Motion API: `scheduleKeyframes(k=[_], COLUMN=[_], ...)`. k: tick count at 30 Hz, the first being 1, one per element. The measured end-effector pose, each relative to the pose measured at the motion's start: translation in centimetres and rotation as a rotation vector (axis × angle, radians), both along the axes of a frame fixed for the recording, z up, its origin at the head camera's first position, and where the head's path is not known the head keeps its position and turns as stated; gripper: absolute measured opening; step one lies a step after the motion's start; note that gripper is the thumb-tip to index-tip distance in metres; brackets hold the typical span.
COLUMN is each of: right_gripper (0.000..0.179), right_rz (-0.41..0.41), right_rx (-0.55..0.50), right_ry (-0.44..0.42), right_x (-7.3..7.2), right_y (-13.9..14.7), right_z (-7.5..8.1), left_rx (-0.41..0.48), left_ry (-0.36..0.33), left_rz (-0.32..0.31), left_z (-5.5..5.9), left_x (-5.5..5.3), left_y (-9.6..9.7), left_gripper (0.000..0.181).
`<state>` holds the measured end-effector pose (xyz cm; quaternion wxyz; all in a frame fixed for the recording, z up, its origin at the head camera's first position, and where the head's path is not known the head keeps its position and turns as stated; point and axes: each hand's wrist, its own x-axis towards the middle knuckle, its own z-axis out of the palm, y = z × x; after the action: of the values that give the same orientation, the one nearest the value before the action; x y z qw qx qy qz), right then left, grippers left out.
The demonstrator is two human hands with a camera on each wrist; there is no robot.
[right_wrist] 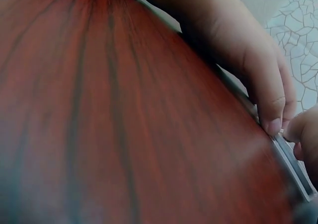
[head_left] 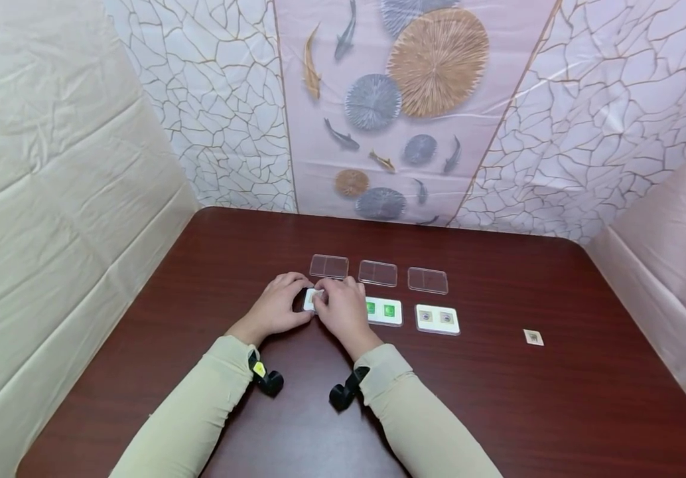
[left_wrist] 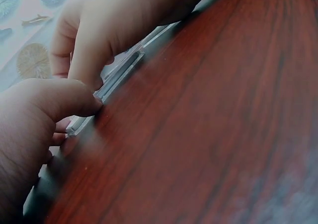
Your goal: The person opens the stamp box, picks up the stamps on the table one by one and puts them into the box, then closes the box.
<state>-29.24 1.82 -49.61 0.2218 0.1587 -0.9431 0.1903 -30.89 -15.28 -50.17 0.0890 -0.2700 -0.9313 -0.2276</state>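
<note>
Left hand [head_left: 270, 311] has its thumb on the near edge and its fingers round the far edge of the left case [head_left: 308, 302], so that grip is clamped on it from what I can see over the feed. Right hand [head_left: 345, 312] sits over the same case with thumb and fingertips bent and close together. My right wrist view shows a tiny pale sliver [right_wrist: 282, 131] right by the fingertips, but I can't tell if that grip is pinching it or just pressing on the case.

I'm using the green-square case [head_left: 381, 310] as my landmark, the white one with two green squares [head_left: 389, 311] in it. The left case is near it on its left, mostly hidden by both hands, and the right hand also blocks the landmark's left end for me. Just to the landmark's right is the grey-square case [head_left: 436, 319], and well apart beyond that on the same side lies a loose small square [head_left: 533, 338]. Three clear plastic plates line up on the far side of the landmark: the middle plate [head_left: 377, 273] straight behind it, the left plate [head_left: 329, 266] behind and left, the right plate [head_left: 428, 280] behind and right.

As for direction, the left case looks flat on the dark red surface [head_left: 486, 405], long axis running side to side, its right end pointing at the green-square case
</note>
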Motion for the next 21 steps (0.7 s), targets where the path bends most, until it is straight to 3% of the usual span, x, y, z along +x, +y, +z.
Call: scheduleKeyframes(k=[21], right_gripper=[0.01], right_rz=[0.01], right_rx=[0.039], right_ry=[0.03], right_x=[-0.28], right_y=[-0.19], right_z=[-0.02], left_rx=[-0.002], left_ry=[0.004], left_rz=[-0.011], left_z=[0.07], left_x=[0.0], left_y=[0.01], left_gripper=[0.05])
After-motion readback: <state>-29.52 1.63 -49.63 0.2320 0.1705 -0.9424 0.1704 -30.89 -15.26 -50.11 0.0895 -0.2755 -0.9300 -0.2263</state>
